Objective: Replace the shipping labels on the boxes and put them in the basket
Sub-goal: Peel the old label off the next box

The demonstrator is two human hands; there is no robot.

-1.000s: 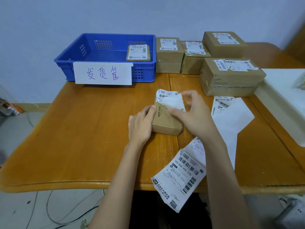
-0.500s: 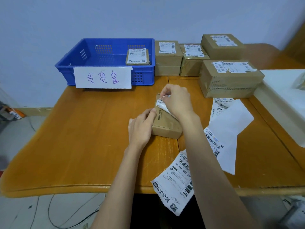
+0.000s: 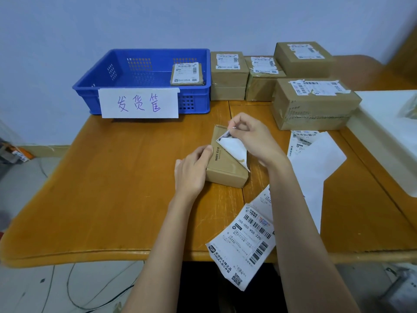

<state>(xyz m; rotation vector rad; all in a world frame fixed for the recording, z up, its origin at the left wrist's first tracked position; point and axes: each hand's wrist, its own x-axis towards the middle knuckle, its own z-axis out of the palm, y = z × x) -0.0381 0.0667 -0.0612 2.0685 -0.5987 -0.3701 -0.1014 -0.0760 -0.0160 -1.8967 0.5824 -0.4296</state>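
Right hand: the right hand (image 3: pixel 252 136) pinched the far edge of a shipping label (image 3: pixel 233 148) between thumb and curled fingers, its blank white underside showing, peeled up from the box top.
Left hand: the left hand (image 3: pixel 191 170) gripped the near-left side of the small box (image 3: pixel 225 170), thumb lying on the top edge, fingers wrapped down its left side.
Arm pose: both bare forearms reached in from the lower edge; the right one crossed above the loose labels, wrist bent back towards the person.
Small box: one, flat on the wooden table (image 3: pixel 112 188), near the centre, well apart from the basket.
Basket: one blue basket (image 3: pixel 101 86) at the far left of the table, a white handwritten sign (image 3: pixel 138 102) on its front wall.
Boxes in basket: one labelled box (image 3: pixel 187 74), at its right end.
Boxes waiting: four, to the right of the basket; stacked box (image 3: pixel 228 75), second box (image 3: pixel 262 80), rear box (image 3: pixel 302 58), large front box (image 3: pixel 313 105), each with a label on top.
Loose labels: printed label (image 3: pixel 243 242) overhanging the near table edge; further sheets (image 3: pixel 313 161) to the right, number unclear.
White object: one (image 3: pixel 388 136), at the right edge.
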